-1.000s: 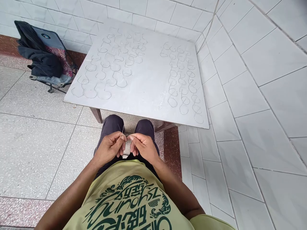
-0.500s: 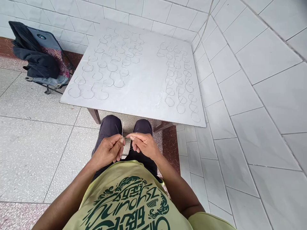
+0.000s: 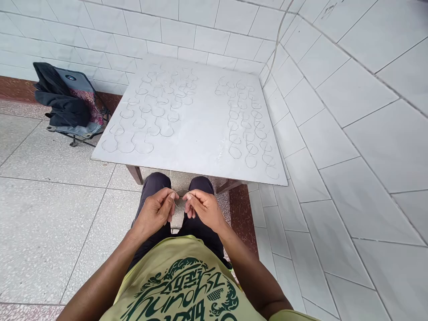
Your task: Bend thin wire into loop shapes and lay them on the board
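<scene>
My left hand (image 3: 159, 206) pinches a thin, pale wire (image 3: 171, 178) between thumb and forefinger, above my knees. One length of it stands up from my fingers toward the table's front edge. My right hand (image 3: 199, 206) also pinches the wire, a short gap to the right of the left hand. Between the two hands the wire bows into a small loose loop. Its exact ends are too fine to make out. Beyond my hands, many thin curved rings (image 3: 144, 148) lie in rows on the white tabletop (image 3: 200, 147).
A folding chair (image 3: 82, 129) with a dark garment (image 3: 65, 107) on it stands to the left of the table. White tiled walls (image 3: 194, 35) close off the back and right side. A cable (image 3: 277, 42) runs down the corner. Table legs (image 3: 134, 174) stand just past my knees.
My hands have moved apart, opening a small loop of wire between them, where before the fingertips nearly met. The view has tilted up slightly, so the table sits lower.
</scene>
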`<state>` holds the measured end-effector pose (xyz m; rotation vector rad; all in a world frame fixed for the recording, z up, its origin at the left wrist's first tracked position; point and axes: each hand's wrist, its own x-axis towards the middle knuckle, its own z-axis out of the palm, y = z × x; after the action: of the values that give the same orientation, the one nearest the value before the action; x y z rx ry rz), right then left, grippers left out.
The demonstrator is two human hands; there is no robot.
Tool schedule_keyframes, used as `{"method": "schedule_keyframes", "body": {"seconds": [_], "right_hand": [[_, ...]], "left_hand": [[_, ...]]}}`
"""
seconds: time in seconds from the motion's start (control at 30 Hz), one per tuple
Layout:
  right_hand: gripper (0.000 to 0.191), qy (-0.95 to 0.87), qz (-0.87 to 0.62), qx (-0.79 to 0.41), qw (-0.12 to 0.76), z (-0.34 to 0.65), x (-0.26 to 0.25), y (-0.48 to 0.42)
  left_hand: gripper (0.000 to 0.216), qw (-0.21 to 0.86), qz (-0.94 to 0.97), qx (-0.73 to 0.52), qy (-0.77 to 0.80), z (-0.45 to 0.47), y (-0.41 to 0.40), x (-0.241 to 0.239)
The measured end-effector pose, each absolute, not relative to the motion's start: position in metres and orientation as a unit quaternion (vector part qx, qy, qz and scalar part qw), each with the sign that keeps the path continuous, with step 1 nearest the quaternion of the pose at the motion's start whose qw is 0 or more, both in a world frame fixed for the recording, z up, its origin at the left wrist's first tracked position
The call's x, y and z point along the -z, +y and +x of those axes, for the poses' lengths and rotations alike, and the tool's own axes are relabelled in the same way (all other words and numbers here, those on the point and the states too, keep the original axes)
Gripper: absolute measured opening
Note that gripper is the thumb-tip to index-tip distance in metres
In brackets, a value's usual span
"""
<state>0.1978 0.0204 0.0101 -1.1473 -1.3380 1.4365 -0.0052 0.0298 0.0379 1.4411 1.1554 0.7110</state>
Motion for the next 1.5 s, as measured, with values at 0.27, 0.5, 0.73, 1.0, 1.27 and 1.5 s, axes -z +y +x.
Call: {"method": "schedule_keyframes", "body": {"seconds": [0.27,0.5,0.73,1.0,1.27,1.5], "right_hand": [[0.040,-0.484,-0.490,-0.584,0.429,0.195,-0.005,0.024],[0.044,-0.475,-0.489,-0.597,0.423,0.194,0.000,0.023],[0.047,-0.518,-0.498,-0.570,0.398,0.191,0.003,0.017],[0.032,-0.572,-0.542,-0.481,0.384,0.191,0.004,0.023],[0.027,-0.764,-0.545,-0.184,0.292,0.214,-0.022,0.048],[0.029,-0.719,-0.589,-0.167,0.330,0.287,-0.063,0.136]], "left_hand": [[0.042,0.529,0.615,-0.303,0.501,-0.001,0.027,-0.036],[0.035,0.532,0.597,-0.309,0.515,0.000,0.024,-0.019],[0.035,0.529,0.594,-0.309,0.521,0.000,0.026,-0.019],[0.038,0.516,0.593,-0.322,0.528,-0.005,0.033,-0.012],[0.041,0.521,0.587,-0.332,0.523,-0.002,0.042,-0.020],[0.043,0.450,0.594,-0.317,0.586,-0.023,0.042,0.005]]}}
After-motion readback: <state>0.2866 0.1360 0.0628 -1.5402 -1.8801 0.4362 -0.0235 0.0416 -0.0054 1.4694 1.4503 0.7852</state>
